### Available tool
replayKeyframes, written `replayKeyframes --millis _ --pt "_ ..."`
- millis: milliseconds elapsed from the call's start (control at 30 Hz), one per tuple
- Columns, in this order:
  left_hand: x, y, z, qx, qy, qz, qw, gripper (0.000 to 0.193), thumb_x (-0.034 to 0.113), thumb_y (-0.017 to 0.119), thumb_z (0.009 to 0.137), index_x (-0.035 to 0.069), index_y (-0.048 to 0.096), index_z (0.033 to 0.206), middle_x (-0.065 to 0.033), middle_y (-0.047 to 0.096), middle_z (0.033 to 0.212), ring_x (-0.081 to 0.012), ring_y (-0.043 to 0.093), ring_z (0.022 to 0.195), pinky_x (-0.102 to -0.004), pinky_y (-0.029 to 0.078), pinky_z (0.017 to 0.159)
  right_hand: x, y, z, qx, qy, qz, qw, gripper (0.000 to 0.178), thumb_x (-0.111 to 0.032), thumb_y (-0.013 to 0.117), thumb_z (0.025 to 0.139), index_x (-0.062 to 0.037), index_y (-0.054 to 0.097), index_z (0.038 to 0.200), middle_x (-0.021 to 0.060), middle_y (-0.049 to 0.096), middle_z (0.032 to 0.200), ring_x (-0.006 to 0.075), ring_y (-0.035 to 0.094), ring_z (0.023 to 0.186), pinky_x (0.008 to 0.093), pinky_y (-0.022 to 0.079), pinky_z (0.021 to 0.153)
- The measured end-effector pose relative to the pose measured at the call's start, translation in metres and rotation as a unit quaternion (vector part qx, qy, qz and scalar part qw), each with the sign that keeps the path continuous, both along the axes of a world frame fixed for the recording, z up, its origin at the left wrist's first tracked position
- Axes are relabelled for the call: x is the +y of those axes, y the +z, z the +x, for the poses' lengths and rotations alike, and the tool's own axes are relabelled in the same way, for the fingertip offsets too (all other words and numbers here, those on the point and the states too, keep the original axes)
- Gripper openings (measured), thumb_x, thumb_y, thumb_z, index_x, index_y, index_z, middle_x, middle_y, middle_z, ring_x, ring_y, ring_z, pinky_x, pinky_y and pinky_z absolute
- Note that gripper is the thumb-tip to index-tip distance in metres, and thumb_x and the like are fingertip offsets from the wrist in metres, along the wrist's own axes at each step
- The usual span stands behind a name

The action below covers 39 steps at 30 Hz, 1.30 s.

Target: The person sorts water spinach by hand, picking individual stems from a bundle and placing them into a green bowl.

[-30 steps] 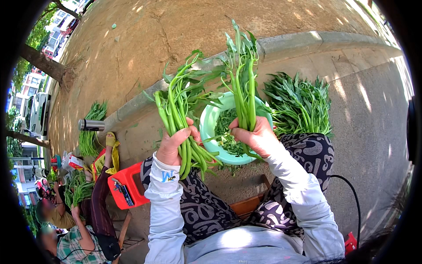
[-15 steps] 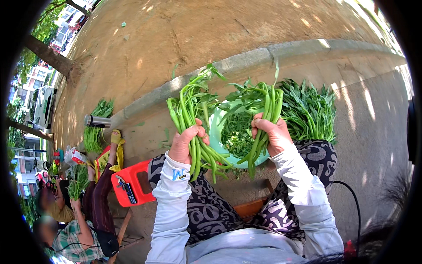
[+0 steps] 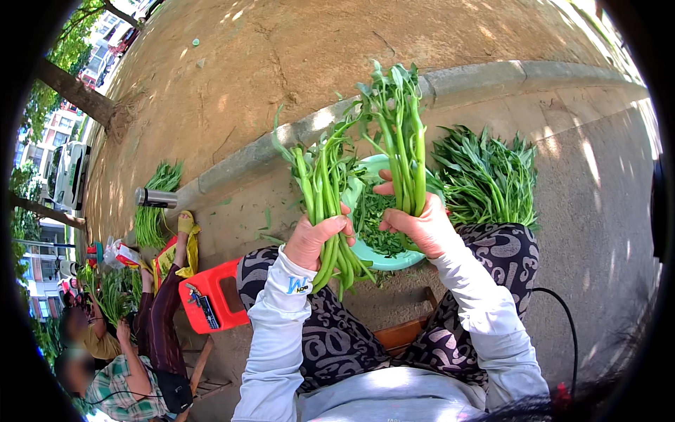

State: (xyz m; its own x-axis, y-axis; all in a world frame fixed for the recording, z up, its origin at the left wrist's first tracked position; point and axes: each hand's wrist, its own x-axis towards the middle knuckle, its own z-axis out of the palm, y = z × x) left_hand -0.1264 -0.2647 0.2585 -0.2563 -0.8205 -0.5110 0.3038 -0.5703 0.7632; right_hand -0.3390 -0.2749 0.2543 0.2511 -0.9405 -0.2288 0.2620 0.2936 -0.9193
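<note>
My left hand [image 3: 316,239] is closed round a bunch of green water spinach stems [image 3: 315,184], whose cut ends hang below my fist and whose leafy tops point away from me. In my right hand [image 3: 422,226] a second bunch of water spinach [image 3: 406,144] stands nearly upright, gripped between the thumb and fingers at its lower part, its leaves at the top. Under and between both hands sits a pale green basin [image 3: 392,263] holding loose green leaves. A large heap of water spinach [image 3: 489,179] lies on the ground right of the basin.
A red plastic stool [image 3: 226,320] with small tools on it stands at my left. Beyond it are a steel flask [image 3: 156,197], more greens [image 3: 149,224] and two seated people handling stems. A concrete kerb [image 3: 478,83] crosses ahead. A black cable [image 3: 573,330] hangs at my right.
My right hand's bunch has risen and turned more upright, its tops now higher and farther away. My left hand has shifted slightly right and nearer me, still holding its stems.
</note>
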Motion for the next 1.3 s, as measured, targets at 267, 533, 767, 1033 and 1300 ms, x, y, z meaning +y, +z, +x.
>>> replayKeyframes --millis 267,533,767,1033,1300 --pt "-0.001 -0.001 -0.002 0.026 -0.017 0.006 0.999 0.035 0.022 0.067 0.08 0.006 0.052 0.107 -0.0049 0.057 0.08 -0.0181 0.059 0.074 -0.032 0.05 0.063 0.004 -0.018 0.001 0.079 0.094 -0.073 0.99 0.036 0.003 0.061 0.079 0.0 0.059 0.115 0.0036 0.063 0.094 0.0094 0.059 0.08 0.0251 0.049 0.075" --pt "0.002 0.003 -0.004 0.033 -0.025 0.026 0.999 0.035 0.022 0.067 0.079 0.005 0.052 0.106 -0.0056 0.057 0.079 -0.0185 0.058 0.072 -0.0316 0.049 0.064 0.001 -0.017 0.001 0.044 0.037 -0.102 0.993 0.033 0.002 0.062 0.076 -0.0038 0.062 0.108 0.0044 0.059 0.104 0.0085 0.055 0.085 0.0252 0.045 0.078" --pt "0.001 0.0 -0.001 0.051 -0.02 0.017 0.998 0.036 0.022 0.067 0.079 0.004 0.052 0.106 -0.0061 0.058 0.078 -0.0194 0.058 0.071 -0.0324 0.049 0.067 0.004 -0.021 -0.002 0.027 0.108 -0.058 0.992 0.025 0.001 0.063 0.08 0.0009 0.062 0.105 0.0041 0.066 0.088 0.0086 0.06 0.078 0.0241 0.049 0.072" --pt "0.0 -0.005 0.007 0.086 0.026 0.004 0.996 0.037 0.022 0.067 0.081 0.004 0.051 0.109 -0.0056 0.058 0.08 -0.0201 0.059 0.072 -0.033 0.05 0.068 0.004 -0.021 -0.003 0.146 0.078 -0.07 0.984 0.016 -0.005 0.065 0.078 0.0 0.064 0.093 0.0031 0.065 0.078 0.0103 0.06 0.072 0.0253 0.048 0.068" --pt "0.0 -0.01 0.002 0.075 0.041 0.002 0.996 0.036 0.022 0.066 0.081 0.007 0.05 0.11 -0.0043 0.056 0.081 -0.019 0.058 0.073 -0.0342 0.051 0.062 0.001 -0.006 -0.003 -0.004 0.005 0.066 0.998 0.012 -0.004 0.063 0.077 0.0004 0.062 0.087 0.0048 0.061 0.07 0.0131 0.059 0.063 0.0254 0.047 0.061"
